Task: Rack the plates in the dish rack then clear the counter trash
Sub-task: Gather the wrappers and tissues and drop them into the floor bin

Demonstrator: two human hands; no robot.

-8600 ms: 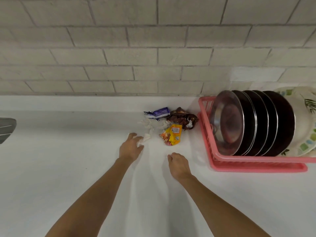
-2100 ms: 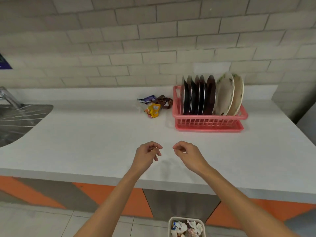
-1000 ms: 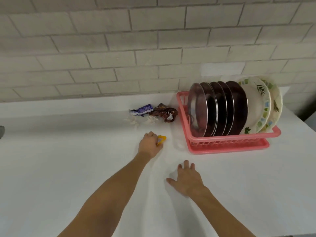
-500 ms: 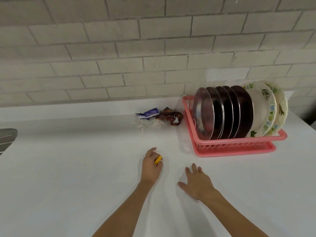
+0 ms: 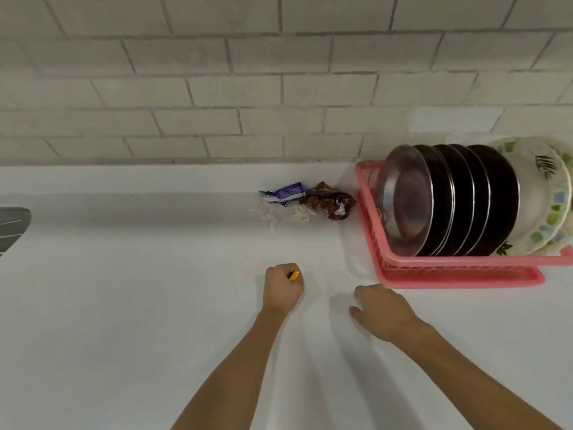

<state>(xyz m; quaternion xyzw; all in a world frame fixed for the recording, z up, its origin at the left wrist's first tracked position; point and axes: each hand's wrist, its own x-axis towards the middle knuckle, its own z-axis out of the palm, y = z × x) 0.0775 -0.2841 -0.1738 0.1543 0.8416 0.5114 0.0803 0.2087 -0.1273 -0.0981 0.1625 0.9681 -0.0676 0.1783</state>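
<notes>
Most of yellow wrapper (image 5: 294, 275) hidden in left hand (image 5: 281, 288), patterned plates (image 5: 555, 193) cropped at right

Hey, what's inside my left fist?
A yellow wrapper: only a corner pokes out of the left hand. The hand covers the rest.

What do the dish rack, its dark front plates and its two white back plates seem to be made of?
Dish rack: probably plastic, matte, moulded lattice walls. Front plates: likely stainless steel, mirror sheen and thin bright rims. White back plates: ceramic or melamine, undecidable; glossy, printed with leaves and coloured squares.
</notes>
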